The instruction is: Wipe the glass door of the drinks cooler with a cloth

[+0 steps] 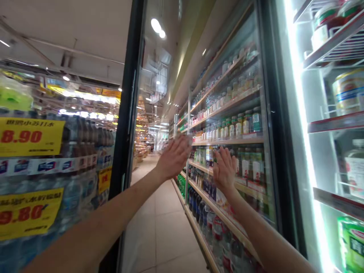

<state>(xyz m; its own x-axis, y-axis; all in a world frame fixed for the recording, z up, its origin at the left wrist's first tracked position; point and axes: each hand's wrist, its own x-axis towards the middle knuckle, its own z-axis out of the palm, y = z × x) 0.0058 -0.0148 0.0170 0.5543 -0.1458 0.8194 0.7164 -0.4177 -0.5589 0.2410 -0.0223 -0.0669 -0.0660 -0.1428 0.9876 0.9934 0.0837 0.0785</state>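
Note:
A tall glass cooler door [273, 94] with a black frame stands swung open in front of me. My left hand [174, 157] is raised before the middle of its pane, fingers stretched out and slightly blurred. To its right and a little lower, my right hand [226, 167] is up too, with its fingers extended. Nothing is in either hand. Whether the palms touch the glass or stop short of it, I cannot tell. Shelves of bottles [222, 132] show in and through the pane behind both hands.
The lit cooler interior at the right has wire shelves [335, 125] with a can [349, 91], a white-labelled bottle [355, 167] and a green package [352, 242]. Stacked bottle packs [76, 163] with yellow price signs [31, 136] stand at the left. A tiled aisle floor [163, 227] shows through the door.

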